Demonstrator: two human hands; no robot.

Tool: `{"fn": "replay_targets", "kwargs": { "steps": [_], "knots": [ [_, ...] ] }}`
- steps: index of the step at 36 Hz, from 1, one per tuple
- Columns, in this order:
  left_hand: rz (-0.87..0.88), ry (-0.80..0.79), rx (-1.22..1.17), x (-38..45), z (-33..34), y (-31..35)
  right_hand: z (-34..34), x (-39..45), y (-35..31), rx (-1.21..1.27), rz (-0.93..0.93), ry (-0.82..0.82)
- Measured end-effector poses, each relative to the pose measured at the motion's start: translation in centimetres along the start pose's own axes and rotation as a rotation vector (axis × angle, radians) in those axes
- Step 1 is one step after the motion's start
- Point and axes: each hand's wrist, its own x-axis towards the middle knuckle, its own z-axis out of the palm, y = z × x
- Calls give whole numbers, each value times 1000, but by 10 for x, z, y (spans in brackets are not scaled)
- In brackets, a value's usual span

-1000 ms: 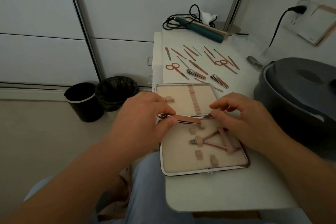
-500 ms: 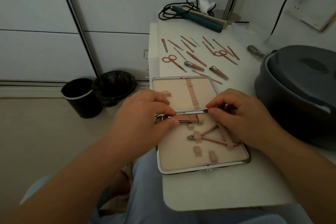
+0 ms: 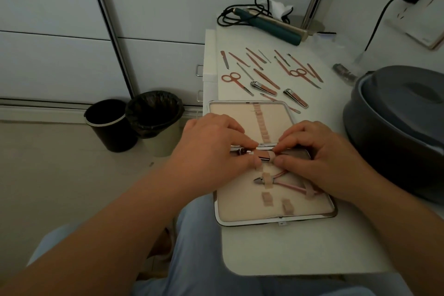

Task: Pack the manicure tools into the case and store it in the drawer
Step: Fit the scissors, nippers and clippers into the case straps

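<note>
The open manicure case, beige inside with a metal rim, lies on the white table in front of me. A pink cuticle nipper sits under elastic loops in its near half. My left hand pinches a pink nail clipper at the top of that half, near the hinge. My right hand pinches the elastic loop around the clipper's right end. Several loose pink tools lie beyond the case: scissors, two more clippers, files and pushers.
A large grey lidded container stands close on the right. A teal hair iron with black cord and a mirror stand are at the table's back. White drawers are left of the table. Two bins stand on the floor.
The clipper has slid to the right, deeper under the elastic loop at the hinge, and my two hands have drawn closer together around it.
</note>
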Motion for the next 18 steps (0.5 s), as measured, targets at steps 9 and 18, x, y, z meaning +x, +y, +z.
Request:
{"fn": "replay_targets", "kwargs": {
  "steps": [9,18],
  "knots": [
    [-43,63,-147,-7,-1,-12,-3,2,2,-13,47,-31],
    [-47,104,-157,-6,3,-10,-6,0,-1,10,68,-37]
  ]
}}
